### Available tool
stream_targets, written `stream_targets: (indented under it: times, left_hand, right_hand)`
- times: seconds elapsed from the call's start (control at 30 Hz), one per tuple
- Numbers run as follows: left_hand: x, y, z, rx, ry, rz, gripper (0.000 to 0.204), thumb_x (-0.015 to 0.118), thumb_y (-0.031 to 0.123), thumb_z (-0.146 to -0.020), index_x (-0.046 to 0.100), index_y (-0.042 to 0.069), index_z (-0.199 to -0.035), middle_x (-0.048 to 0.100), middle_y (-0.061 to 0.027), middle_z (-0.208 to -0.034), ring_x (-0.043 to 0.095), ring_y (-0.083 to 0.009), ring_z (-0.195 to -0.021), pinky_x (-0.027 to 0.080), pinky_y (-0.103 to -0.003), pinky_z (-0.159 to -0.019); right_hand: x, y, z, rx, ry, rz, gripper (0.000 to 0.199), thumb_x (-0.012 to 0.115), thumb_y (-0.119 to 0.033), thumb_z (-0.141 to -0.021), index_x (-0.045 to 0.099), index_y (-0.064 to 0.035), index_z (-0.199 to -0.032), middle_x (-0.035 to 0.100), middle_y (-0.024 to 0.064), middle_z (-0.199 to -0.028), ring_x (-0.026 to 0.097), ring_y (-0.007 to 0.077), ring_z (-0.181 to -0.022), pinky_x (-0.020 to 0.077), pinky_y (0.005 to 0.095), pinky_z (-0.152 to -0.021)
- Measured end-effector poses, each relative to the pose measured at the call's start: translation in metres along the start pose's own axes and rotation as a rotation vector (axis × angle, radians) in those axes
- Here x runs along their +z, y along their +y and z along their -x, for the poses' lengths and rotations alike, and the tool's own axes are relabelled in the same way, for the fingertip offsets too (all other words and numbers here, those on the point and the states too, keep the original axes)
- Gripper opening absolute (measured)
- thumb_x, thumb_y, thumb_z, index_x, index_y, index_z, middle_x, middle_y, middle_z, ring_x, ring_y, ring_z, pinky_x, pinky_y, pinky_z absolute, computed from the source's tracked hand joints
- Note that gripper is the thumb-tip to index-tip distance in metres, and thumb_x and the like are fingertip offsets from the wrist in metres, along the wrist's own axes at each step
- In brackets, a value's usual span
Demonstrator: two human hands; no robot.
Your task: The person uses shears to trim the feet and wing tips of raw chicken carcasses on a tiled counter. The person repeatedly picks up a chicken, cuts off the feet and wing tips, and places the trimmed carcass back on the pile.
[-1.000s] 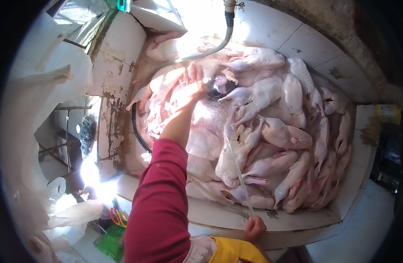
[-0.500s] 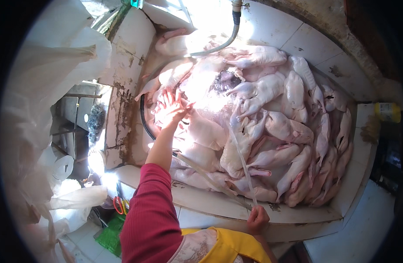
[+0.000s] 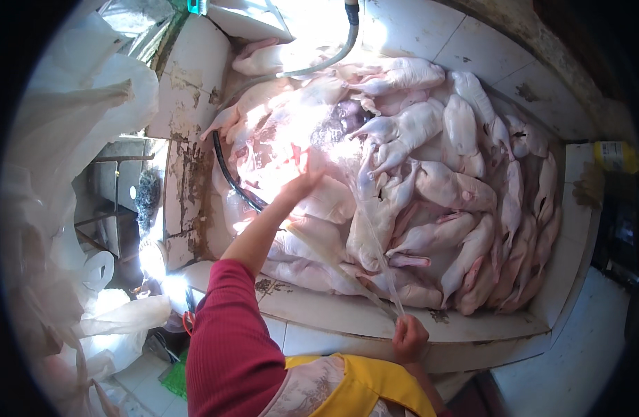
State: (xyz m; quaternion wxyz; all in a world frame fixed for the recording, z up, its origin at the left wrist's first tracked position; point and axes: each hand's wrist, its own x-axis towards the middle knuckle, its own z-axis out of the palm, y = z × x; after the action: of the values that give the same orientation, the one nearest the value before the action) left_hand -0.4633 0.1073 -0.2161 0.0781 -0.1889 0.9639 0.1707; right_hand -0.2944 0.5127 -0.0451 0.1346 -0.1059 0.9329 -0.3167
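Over carcasses, L hand outstretched

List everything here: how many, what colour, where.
Basin: one, white-tiled, centre
Plucked birds: over a dozen, pale pink, piled in basin
Hose: apparently one, grey, black and pale, around basin's left
Strand: one, clear, above birds; water or tubing, unclear
Container: one, yellow, right edge
Plastic sheeting: several pieces, whitish, left
Brushlike object: one, dark, left of basin
Small item: one, teal, top left
Crumpled item: one, green, lower left
Handle: one, red, lower left
Sleeve: one, maroon, lower left
Garment: one, yellow, bottom centre
Left hand: one, bare, over birds
Right hand: one, bare, gripping hose
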Motion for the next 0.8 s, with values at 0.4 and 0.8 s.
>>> stream_targets:
  times: [0.4,0.8]
  left_hand:
    - [0.019,-0.055,0.022,-0.077,-0.319,0.438,0.083,0.061,0.053,-0.083,0.028,0.008,-0.145,0.033,-0.0258,-0.142,0.044,-0.0357,-0.125,0.037,-0.04,-0.104]
    - [0.024,-0.006,0.152,0.085,-0.482,-0.041,0.068,0.06,0.055,-0.08,0.048,0.012,-0.131,0.045,-0.0195,-0.133,0.037,-0.0387,-0.127,0.031,-0.066,-0.095]
  right_hand:
    - [-0.008,0.0,0.0,-0.034,-0.03,0.008,0.01,0.059,-0.013,-0.086,0.057,-0.0031,-0.085,0.057,0.0179,-0.073,0.057,0.0397,-0.069,0.0447,0.0476,-0.059]
    - [0.003,-0.015,-0.026,0.125,-0.254,-0.108,0.023,0.054,-0.022,-0.093,0.057,-0.0002,-0.086,0.06,0.0231,-0.074,0.059,0.044,-0.073,0.0444,0.049,-0.06]
